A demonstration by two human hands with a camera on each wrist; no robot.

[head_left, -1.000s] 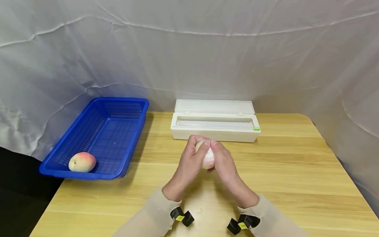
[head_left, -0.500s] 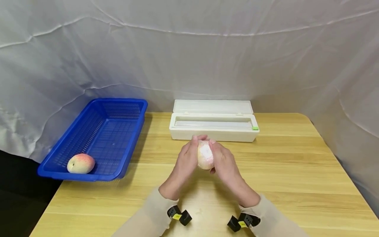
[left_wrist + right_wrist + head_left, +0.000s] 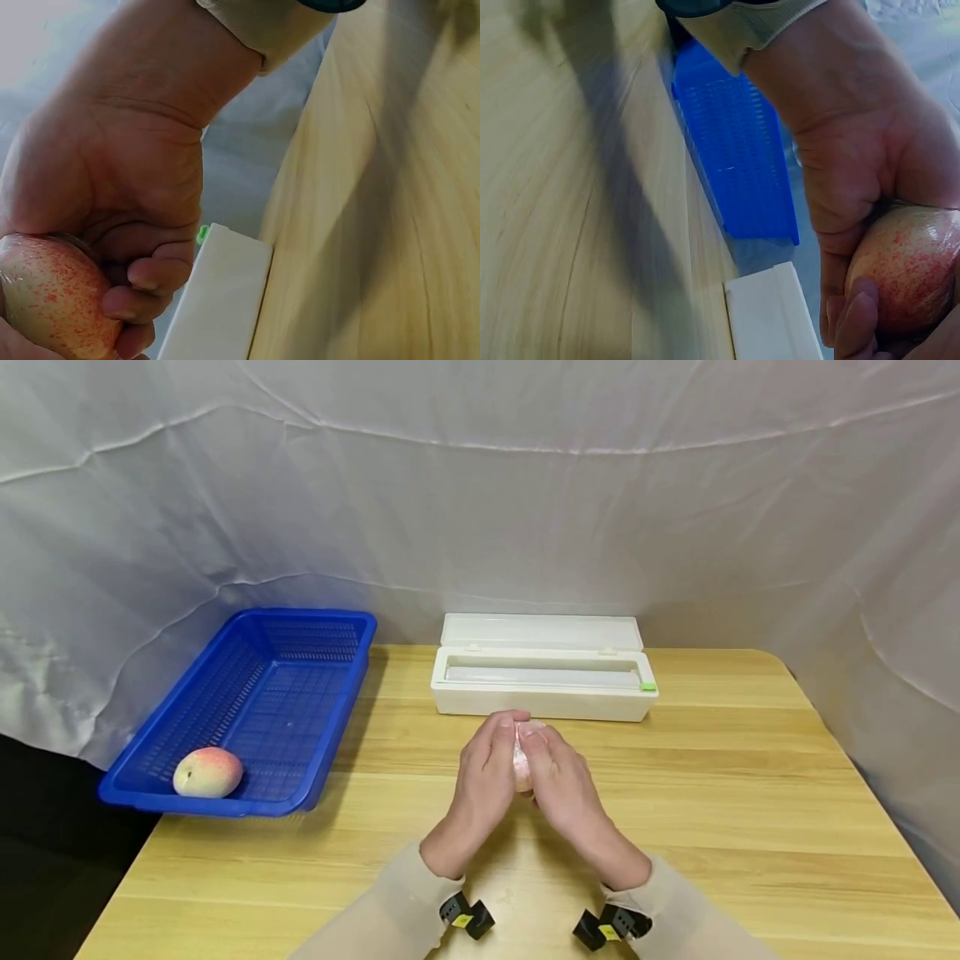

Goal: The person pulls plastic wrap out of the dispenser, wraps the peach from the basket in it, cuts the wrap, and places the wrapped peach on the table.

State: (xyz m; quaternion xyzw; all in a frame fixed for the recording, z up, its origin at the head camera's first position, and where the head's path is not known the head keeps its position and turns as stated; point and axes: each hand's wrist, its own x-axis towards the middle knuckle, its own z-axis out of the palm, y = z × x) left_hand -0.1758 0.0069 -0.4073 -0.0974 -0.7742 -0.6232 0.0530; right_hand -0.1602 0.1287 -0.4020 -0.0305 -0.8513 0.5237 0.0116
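Note:
Both hands hold a red-speckled pale peach (image 3: 522, 770) between them over the table, in front of the white box. Shiny clear film covers its skin, plain in the right wrist view on the peach (image 3: 906, 262). My left hand (image 3: 482, 781) cups it from the left and my right hand (image 3: 567, 785) from the right, thumbs lying over its top. Only a narrow strip shows between them in the head view. Across in the left wrist view, the right hand's fingers (image 3: 146, 289) curl under the peach (image 3: 56, 296).
Behind the hands stands a long white cling film box (image 3: 543, 702), lid raised, a roll (image 3: 543, 676) inside and a green slider (image 3: 648, 687) at its right end. A blue basket (image 3: 341, 727) at the left holds another peach (image 3: 207, 772). A pale cloth (image 3: 480, 527) hangs behind the wooden table (image 3: 750, 777).
The thumbs have parted from the top of the peach, baring more of it, then come back over it. Both hands now cover most of the peach. Basket and box stay put.

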